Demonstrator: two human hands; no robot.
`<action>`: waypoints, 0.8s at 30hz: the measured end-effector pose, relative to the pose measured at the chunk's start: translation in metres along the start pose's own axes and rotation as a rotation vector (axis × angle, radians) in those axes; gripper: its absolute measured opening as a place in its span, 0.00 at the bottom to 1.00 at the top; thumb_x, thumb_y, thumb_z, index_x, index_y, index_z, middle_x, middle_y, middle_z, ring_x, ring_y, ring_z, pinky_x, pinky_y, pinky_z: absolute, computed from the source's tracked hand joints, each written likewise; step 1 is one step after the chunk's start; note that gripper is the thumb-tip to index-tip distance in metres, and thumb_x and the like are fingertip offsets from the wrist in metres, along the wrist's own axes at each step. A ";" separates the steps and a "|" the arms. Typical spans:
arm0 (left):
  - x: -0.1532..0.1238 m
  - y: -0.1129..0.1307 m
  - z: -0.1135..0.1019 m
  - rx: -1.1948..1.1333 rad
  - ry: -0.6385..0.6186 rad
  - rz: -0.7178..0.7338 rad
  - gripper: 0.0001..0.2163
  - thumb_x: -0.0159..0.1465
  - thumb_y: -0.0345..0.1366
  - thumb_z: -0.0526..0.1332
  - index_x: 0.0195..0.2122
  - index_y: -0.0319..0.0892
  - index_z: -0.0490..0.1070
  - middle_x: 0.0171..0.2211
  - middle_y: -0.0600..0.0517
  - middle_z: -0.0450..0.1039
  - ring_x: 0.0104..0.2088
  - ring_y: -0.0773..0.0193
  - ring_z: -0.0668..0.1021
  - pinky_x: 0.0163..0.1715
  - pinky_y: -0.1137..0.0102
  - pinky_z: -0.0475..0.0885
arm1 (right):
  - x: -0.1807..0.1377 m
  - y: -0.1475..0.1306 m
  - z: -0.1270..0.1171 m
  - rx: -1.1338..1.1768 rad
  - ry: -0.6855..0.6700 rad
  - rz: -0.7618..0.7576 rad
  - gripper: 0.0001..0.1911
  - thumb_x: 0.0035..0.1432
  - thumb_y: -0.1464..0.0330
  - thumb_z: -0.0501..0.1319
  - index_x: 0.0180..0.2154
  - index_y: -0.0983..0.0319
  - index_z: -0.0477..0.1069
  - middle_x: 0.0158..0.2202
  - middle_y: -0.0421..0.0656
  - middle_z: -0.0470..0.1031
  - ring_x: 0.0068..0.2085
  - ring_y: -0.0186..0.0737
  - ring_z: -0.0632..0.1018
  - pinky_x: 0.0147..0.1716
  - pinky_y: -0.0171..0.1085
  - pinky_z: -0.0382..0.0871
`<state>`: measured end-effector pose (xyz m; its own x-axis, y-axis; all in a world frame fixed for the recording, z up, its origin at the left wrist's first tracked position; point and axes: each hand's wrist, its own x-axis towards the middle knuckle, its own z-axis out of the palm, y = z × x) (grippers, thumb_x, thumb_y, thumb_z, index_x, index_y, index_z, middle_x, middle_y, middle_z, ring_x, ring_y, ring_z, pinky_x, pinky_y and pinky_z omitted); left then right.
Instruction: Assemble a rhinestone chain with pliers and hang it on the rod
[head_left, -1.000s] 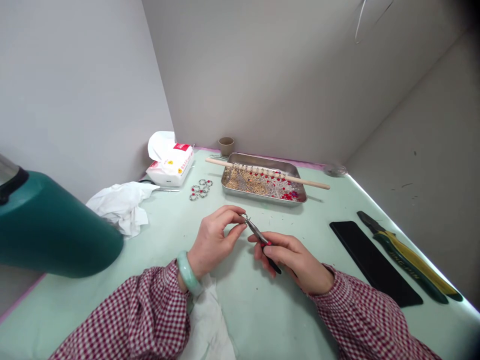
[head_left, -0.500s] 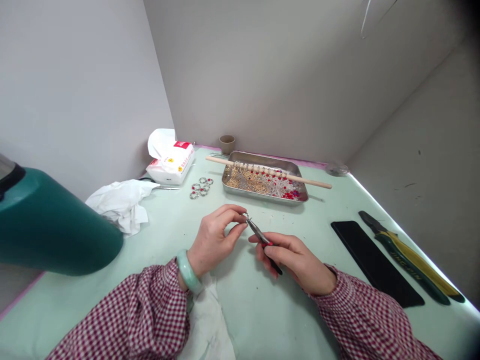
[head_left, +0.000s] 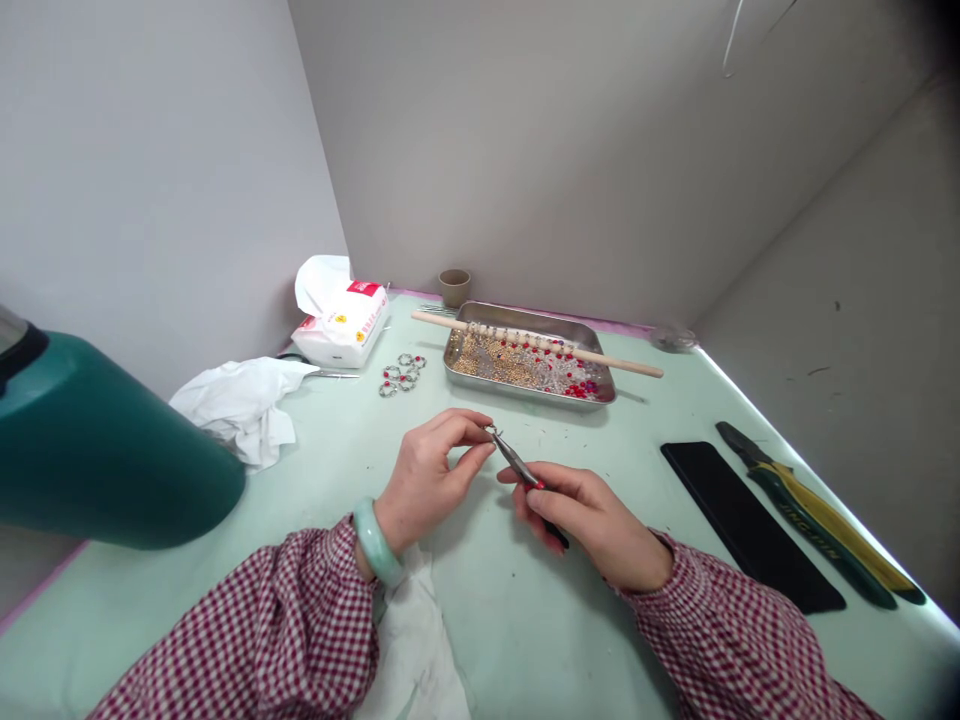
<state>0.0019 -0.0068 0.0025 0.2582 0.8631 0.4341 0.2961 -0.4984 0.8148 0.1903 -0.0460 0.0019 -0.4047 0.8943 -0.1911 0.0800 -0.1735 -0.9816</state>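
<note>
My left hand [head_left: 433, 474], with a pale green bangle [head_left: 377, 543] at the wrist, pinches a small silver wire piece [head_left: 491, 429] between thumb and fingertips. Its exact shape is too small to tell. My right hand [head_left: 576, 510] is closed round a pair of small pliers [head_left: 516, 460] with red and black handles. The jaw tips meet the wire piece at my left fingertips. Beyond my left hand lie several beaded rings [head_left: 403, 375], silver with red beads.
A metal tray [head_left: 525, 384] of gold, clear and red beads stands at the back, a wooden stick [head_left: 626, 365] across it. Right: large pliers [head_left: 810, 510] and a black slab [head_left: 750, 525]. Left: a green bottle [head_left: 112, 450], crumpled tissue [head_left: 244, 400], a tissue pack [head_left: 345, 325]. Behind: a cup [head_left: 454, 288].
The pliers in my right hand have turned very slightly at the wire piece. My left hand keeps its place and its pinch.
</note>
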 end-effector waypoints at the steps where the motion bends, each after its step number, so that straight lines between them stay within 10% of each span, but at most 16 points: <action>1: 0.000 -0.001 0.000 -0.034 0.007 -0.042 0.03 0.59 0.32 0.59 0.31 0.41 0.72 0.39 0.47 0.74 0.40 0.61 0.75 0.41 0.66 0.71 | 0.000 -0.002 0.000 -0.006 -0.014 -0.002 0.15 0.57 0.68 0.54 0.46 0.65 0.69 0.30 0.42 0.68 0.24 0.30 0.67 0.20 0.32 0.62; 10: 0.008 -0.002 -0.001 -0.527 -0.067 -0.472 0.09 0.59 0.39 0.60 0.32 0.37 0.66 0.33 0.47 0.75 0.31 0.63 0.79 0.34 0.67 0.74 | -0.002 -0.003 0.002 -0.359 0.216 -0.117 0.11 0.58 0.67 0.54 0.42 0.62 0.68 0.31 0.41 0.68 0.27 0.33 0.67 0.25 0.33 0.63; 24: 0.004 -0.002 0.003 -0.728 -0.183 -0.564 0.09 0.59 0.37 0.61 0.35 0.37 0.66 0.30 0.48 0.75 0.26 0.66 0.78 0.29 0.70 0.74 | 0.001 0.005 0.008 -0.732 0.285 -0.377 0.09 0.56 0.73 0.53 0.39 0.61 0.67 0.31 0.43 0.69 0.32 0.39 0.70 0.33 0.37 0.64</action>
<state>0.0052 -0.0027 0.0015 0.4106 0.9046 -0.1146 -0.2112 0.2166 0.9531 0.1833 -0.0496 -0.0027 -0.2864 0.9249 0.2502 0.5915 0.3761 -0.7133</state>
